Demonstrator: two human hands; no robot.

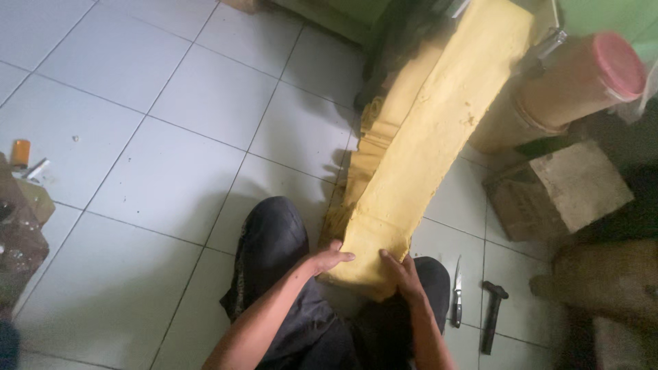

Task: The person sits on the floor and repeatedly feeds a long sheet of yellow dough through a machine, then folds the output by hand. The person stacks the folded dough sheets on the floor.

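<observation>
A long yellow carved wooden piece (439, 130) slants from the upper right down to my lap, its lower end resting between my knees. My left hand (327, 260) grips the left side of that lower end, thumb on top. My right hand (404, 275) holds the right side of the same end. One long edge of the wood shows carved, scalloped moulding (373, 123). I sit on a tiled floor in dark trousers (274, 240).
A knife (457, 293) and a dark hammer (492, 315) lie on the floor tiles right of my knee. A wooden block (562, 188) and a brown jar with a pink lid (582, 75) stand at the right. Small clutter and an orange object (20, 152) sit at the left edge.
</observation>
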